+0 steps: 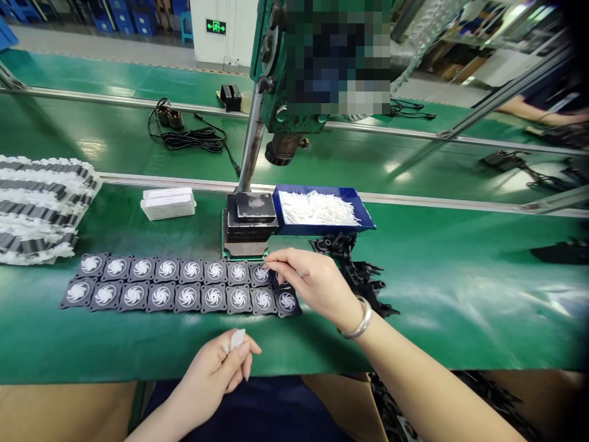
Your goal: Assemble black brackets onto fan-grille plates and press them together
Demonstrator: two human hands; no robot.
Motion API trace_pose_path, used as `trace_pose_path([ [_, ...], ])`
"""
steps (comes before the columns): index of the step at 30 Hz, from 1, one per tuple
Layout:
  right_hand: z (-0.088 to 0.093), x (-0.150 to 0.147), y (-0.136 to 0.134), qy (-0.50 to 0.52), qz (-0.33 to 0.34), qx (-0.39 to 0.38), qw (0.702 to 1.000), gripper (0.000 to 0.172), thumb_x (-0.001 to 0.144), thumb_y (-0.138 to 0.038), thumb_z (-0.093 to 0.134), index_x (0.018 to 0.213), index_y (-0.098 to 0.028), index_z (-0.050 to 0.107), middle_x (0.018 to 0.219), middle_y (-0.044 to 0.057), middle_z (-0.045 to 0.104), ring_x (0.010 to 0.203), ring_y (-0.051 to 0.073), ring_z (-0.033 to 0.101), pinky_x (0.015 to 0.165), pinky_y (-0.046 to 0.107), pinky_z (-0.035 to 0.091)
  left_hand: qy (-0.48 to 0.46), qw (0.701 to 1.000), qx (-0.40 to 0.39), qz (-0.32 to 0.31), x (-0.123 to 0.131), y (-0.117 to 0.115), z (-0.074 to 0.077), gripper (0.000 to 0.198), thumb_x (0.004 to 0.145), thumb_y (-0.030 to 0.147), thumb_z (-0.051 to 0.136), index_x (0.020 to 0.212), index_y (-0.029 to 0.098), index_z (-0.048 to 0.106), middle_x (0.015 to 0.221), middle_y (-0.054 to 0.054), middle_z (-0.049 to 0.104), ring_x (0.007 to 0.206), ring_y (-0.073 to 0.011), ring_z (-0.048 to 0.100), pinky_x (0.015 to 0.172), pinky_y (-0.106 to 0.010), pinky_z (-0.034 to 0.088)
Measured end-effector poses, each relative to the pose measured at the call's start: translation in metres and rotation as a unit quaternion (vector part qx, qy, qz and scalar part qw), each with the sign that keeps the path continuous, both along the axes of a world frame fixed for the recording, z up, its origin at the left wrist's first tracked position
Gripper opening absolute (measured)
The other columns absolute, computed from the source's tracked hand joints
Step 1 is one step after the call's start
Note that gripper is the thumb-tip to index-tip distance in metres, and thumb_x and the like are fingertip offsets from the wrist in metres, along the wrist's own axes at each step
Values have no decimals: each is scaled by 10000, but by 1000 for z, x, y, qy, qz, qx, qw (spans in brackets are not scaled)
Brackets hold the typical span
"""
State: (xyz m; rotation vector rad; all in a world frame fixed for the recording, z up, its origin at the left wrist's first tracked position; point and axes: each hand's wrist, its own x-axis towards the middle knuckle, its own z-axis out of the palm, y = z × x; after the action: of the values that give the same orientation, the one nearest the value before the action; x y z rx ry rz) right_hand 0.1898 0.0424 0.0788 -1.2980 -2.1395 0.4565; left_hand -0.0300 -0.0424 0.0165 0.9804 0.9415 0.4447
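My left hand is closed at the table's front edge, with a small bunch of white strips pinched between thumb and fingers. Thumb and forefinger of my right hand are pressed together over the right end of the upper row; whatever they may hold is too small to make out. Beneath and left of that hand lie two rows of black square plates, each with a white swirl-shaped centre. My right hand partly hides the last plate of the upper row.
Behind the plates stands a green press with a black block at its base. A blue tray of white strips sits beside it, and black plastic parts lie to the right. Farther left are a white stack and foam-wrapped parts.
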Motion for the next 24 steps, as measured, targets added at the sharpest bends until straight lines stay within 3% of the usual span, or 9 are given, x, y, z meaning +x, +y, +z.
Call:
trace_pose_path([
  [6, -15, -2, 1, -10, 5, 61, 998, 142, 982, -230, 531, 981, -176, 662, 896, 33, 748, 792, 142, 701, 743, 262, 543, -2, 1000, -9, -26, 1, 1, 5, 483, 926, 631, 435, 980, 167, 558, 637, 64, 396, 494, -73, 263, 458, -231, 206],
  [20, -17, -4, 5, -15, -1, 57, 998, 123, 980, -250, 540, 922, -185, 626, 842, 16, 721, 739, 136, 664, 702, 261, 497, -3, 999, 8, -39, -2, 1, 0, 417, 956, 585, 414, 946, 181, 519, 679, 42, 481, 492, -67, 290, 461, -229, 220],
  [24, -21, -6, 8, -76, 29, 49, 996, 200, 959, -305, 574, 803, -181, 585, 754, 23, 655, 702, 155, 605, 662, 278, 471, 3, 999, 11, -44, -3, 1, -3, 407, 970, 566, 398, 956, 178, 521, 679, 38, 492, 492, -68, 304, 465, -226, 233],
])
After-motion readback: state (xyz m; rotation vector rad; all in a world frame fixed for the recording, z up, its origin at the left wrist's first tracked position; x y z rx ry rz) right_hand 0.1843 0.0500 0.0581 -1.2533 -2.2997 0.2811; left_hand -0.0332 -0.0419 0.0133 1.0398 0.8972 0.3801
